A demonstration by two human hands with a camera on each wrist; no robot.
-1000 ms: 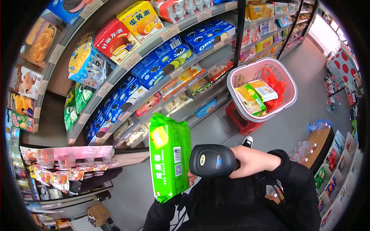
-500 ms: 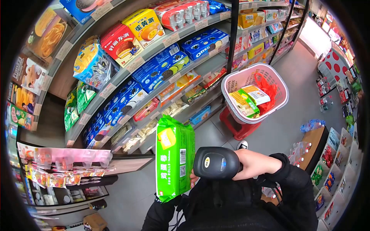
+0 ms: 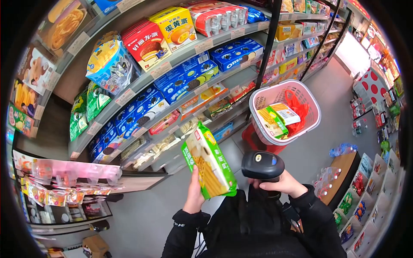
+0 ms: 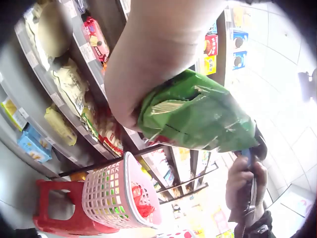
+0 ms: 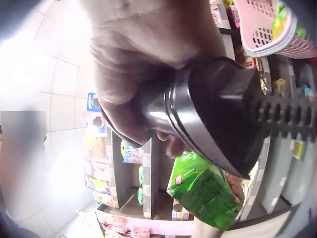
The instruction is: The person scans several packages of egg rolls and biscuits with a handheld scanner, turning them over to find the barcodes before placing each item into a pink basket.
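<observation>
My left hand [image 3: 195, 193] holds a green pack of egg rolls [image 3: 210, 163] by its near side, its pictured front tilted up. In the left wrist view the crinkled green wrapper [image 4: 198, 116] hides most of those fingers. My right hand [image 3: 284, 184] grips a black handheld barcode scanner [image 3: 262, 165] by its handle, the head just right of the pack. The right wrist view shows the scanner's handle base [image 5: 213, 109] with a ribbed cable [image 5: 287, 115] leaving it. Beyond the scanner stands a pink and white basket [image 3: 316, 101], with food packs [image 3: 275, 120] and a red bag [image 3: 299, 114] inside.
The basket rests on a red stool [image 3: 249, 136]. Curved shelves [image 3: 172, 64] of snack boxes and bags line the left and front. Bottles [image 3: 329, 176] and a tilted rack of small packs [image 3: 361, 206] are at the right. Grey floor [image 3: 146, 219] lies between.
My left hand has turned the egg roll pack from its barcode side to its pictured front. The scanner has moved right, away from the pack, still in my right hand.
</observation>
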